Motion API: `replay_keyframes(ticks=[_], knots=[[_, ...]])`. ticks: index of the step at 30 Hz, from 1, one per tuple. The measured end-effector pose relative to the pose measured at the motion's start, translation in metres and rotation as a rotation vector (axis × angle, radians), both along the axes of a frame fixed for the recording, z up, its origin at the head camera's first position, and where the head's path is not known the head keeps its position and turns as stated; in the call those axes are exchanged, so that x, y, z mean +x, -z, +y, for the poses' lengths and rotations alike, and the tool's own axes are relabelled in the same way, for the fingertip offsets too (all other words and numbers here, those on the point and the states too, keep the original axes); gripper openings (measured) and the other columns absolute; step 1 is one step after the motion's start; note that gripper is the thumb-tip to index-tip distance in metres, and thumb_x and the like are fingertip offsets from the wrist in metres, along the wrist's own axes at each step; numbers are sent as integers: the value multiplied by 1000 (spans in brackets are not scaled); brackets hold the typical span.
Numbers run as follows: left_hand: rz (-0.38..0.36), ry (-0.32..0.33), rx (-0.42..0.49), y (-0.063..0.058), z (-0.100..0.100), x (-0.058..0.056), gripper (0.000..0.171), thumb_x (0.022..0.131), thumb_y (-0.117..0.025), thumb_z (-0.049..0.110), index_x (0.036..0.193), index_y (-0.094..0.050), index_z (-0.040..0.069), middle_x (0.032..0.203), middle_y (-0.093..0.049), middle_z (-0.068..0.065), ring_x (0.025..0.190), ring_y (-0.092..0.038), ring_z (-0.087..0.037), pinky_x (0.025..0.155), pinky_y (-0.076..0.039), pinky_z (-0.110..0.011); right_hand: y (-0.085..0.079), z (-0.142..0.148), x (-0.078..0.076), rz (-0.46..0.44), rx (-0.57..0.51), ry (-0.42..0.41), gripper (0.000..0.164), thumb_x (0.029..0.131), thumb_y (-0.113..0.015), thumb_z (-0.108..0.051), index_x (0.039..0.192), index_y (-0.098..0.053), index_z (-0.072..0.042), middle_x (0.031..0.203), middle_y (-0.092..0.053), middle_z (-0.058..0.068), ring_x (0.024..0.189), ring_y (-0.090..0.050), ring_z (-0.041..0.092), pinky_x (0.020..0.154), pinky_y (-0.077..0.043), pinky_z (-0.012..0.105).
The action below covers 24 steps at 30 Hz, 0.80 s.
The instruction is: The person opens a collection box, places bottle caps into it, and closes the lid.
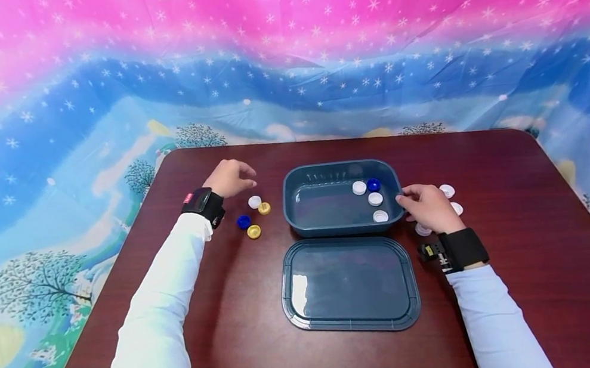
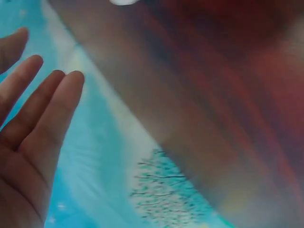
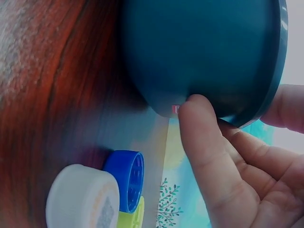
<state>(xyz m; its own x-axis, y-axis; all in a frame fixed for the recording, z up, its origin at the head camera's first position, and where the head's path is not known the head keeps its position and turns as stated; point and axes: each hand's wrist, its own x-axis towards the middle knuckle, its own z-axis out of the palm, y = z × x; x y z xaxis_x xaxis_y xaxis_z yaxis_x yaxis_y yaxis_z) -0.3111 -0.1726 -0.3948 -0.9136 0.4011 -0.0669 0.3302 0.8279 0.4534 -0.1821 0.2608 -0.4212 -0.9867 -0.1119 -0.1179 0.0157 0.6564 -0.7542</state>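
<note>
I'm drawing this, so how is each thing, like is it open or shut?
Box: open, upright
Lid: off, flat on the table
Caps in the box: four, unstacked
Caps on the left: loose
Caps on the right: loose, partly hidden
Left hand: relaxed, holding nothing
Right hand: gripping the box
Wristbands: worn
Cloth: hanging

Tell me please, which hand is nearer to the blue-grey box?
Right: the right hand grips the box at its right end. The left hand is apart from it, off to its left.

Head view: high, facing forward-down; wrist views: close; both head, right share box [image 1: 324, 205].
</note>
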Motion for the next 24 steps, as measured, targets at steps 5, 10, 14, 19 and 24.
replay_keyframes(ticks=[5,10,14,19,24], knots=[[-123,25,-40,17,-7,2,37,84,-69,2,121,-67,2,118,-66,-15,111,-59,-31,93,-49,-43,0,-1,1,0,-3,2,49,103,-50,-27,136,-47,9,115,-61,29,85,-69,32,81,-55,47],[-169,31,-24,27,-3,7,40,83,-71,1,122,-67,4,117,-66,-15,108,-60,-30,92,-50,-43,-2,-1,1,2,2,7,49,103,-50,-28,136,-48,8,114,-62,28,84,-70,31,81,-55,47],[-165,41,-29,32,-1,5,38,82,-73,2,120,-69,4,115,-67,-14,106,-60,-30,93,-50,-44,-2,-1,0,-1,4,7,49,102,-50,-28,135,-49,8,113,-62,28,84,-70,31,80,-55,46],[-147,53,-42,37,-2,3,34,82,-74,2,115,-71,4,112,-67,-13,104,-59,-29,92,-49,-43,-2,-1,0,-5,-2,5,48,102,-51,-27,135,-49,8,111,-62,28,84,-70,31,80,-55,46],[-143,52,-42,39,-1,3,29,83,-73,4,112,-73,4,110,-68,-12,102,-58,-29,91,-50,-42,-1,-1,0,-11,-8,4,48,102,-51,-27,135,-49,8,112,-62,28,85,-70,31,81,-55,46]])
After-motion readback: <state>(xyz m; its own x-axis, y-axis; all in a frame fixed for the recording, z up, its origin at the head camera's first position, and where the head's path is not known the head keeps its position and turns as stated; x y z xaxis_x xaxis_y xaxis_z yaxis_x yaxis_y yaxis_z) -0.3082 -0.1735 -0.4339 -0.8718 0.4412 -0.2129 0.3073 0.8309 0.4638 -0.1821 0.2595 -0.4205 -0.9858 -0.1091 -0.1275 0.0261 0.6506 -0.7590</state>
